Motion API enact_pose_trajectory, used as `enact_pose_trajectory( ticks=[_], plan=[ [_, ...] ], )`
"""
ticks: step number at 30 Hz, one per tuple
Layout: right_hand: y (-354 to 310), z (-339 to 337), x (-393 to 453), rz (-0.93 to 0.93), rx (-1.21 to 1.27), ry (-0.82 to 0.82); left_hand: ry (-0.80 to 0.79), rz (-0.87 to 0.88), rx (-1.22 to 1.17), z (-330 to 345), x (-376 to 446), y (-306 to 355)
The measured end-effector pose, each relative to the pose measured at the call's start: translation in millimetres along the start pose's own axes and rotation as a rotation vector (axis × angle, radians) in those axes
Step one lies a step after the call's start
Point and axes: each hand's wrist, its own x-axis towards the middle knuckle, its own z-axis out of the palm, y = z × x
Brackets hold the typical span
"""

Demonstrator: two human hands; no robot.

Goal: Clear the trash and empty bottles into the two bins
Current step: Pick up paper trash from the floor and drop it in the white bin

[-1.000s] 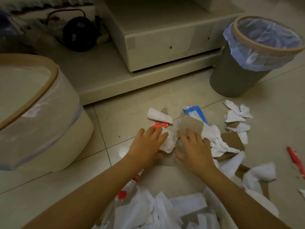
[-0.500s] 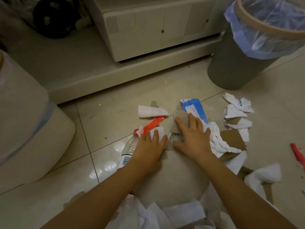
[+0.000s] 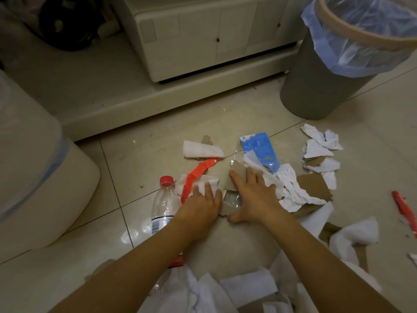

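Scraps of white paper (image 3: 291,188), brown cardboard (image 3: 314,187) and a blue wrapper (image 3: 259,147) litter the tiled floor. My left hand (image 3: 200,206) presses flat on a white paper wad beside a red wrapper strip (image 3: 196,175). My right hand (image 3: 255,195) lies spread over a cardboard piece (image 3: 237,175) and crumpled clear plastic. An empty clear bottle (image 3: 163,204) with a red cap lies just left of my left hand. A grey bin (image 3: 320,86) with a blue liner stands at the back right. A cream bin (image 3: 45,199) with a clear liner stands at the left.
A cream cabinet (image 3: 203,41) on a low step (image 3: 135,105) runs along the back. More white paper (image 3: 246,288) is heaped near my arms at the bottom. A red strip (image 3: 404,208) lies at the right edge. A black round object (image 3: 65,21) sits at the back left.
The view has dropped and closed in on the floor. Both hands have slid toward each other over the scraps, and the bottle has come into full view left of my left hand.
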Motion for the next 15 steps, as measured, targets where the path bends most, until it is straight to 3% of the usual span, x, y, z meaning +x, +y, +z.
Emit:
enact_pose_trajectory(
  ticks=[3, 13, 15],
  plan=[
    [-7.5, 6.7, -9.1, -0.022, -0.038, 0.009, 0.016, 0.016, 0.18, 6.3, -4.9, -1.9],
    [-25.3, 28.7, -33.7, -0.055, -0.115, 0.153, 0.262, 0.037, 0.158, 12.7, -7.9, -14.9],
    [-26.7, 34.9, -30.5, -0.03, -0.121, 0.119, 0.312, 0.058, 0.146, 14.4, -11.9, -19.3]
  ],
)
